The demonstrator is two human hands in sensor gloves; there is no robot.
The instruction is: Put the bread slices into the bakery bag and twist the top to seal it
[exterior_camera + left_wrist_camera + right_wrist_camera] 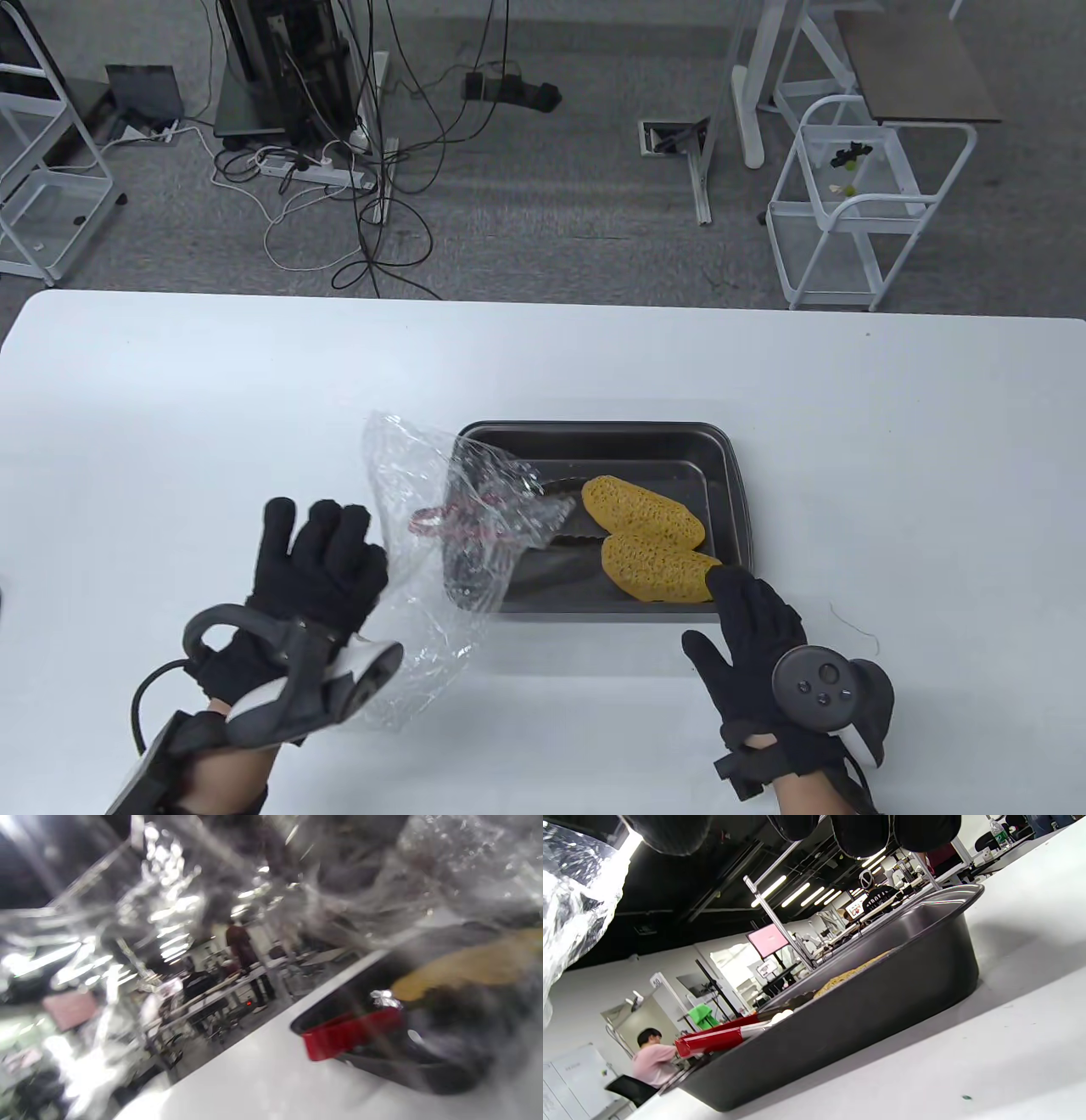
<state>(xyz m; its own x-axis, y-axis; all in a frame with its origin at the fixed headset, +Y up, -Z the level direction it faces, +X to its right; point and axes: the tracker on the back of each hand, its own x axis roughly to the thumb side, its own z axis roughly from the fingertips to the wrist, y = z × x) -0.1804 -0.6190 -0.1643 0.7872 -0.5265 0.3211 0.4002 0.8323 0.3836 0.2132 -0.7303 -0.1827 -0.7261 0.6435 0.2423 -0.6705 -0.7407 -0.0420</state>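
Two yellow bread slices lie in the right half of a dark tray (594, 435): the far slice (642, 509) and the near slice (657, 567). A clear bakery bag (424, 543) stands crumpled over the tray's left end. My left hand (327, 552) holds its left edge, back of the hand up. The left wrist view looks through the bag (271, 878) at a blurred slice (466, 967). My right hand (721, 611) lies at the tray's front right corner with straight fingers, its forefinger tip at the near slice's right end. Its fingertips (861, 832) hold nothing.
A red-handled utensil (450, 522) with a toothed edge lies in the tray's left part, partly under the bag; its handle (712, 1039) sticks over the rim. White table surface (891, 475) lies right of the tray. Carts and cables stand on the floor beyond the far edge.
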